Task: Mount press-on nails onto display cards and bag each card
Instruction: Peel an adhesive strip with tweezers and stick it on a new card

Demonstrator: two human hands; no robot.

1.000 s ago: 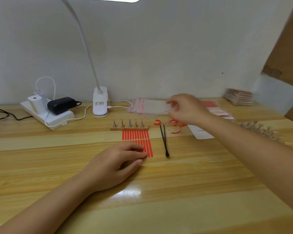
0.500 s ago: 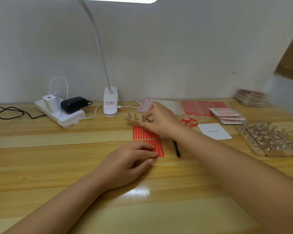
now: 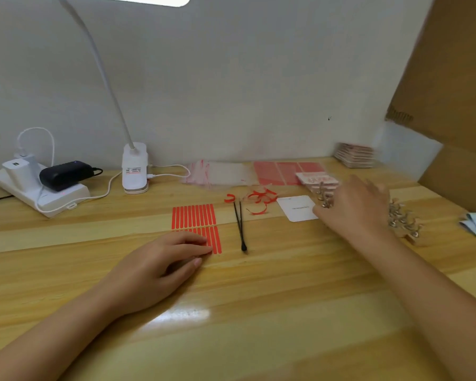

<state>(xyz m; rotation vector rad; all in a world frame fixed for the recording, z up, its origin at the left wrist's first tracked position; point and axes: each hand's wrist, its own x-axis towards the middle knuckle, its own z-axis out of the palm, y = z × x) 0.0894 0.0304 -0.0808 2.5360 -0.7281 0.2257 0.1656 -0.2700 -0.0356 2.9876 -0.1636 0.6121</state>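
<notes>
The left hand (image 3: 160,266) is resting with loosely bent fingers on the near edge of the glossy sheet of orange-red adhesive strips (image 3: 195,225) on the pale wooden table (image 3: 259,312). The blurred right hand (image 3: 355,206) is holding a small wooden strip of metal nail stands (image 3: 324,194) above the white rounded display card (image 3: 297,208), right of the slim black tweezers (image 3: 239,225).

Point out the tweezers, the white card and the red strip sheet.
tweezers (image 3: 239,225): head view, mid shaft.
white card (image 3: 296,208): head view, bare centre.
red strip sheet (image 3: 194,215): head view, upper row of strips.

Left hand (image 3: 160,268) rests flat; right hand (image 3: 353,210) reaches forward, blurred.
</notes>
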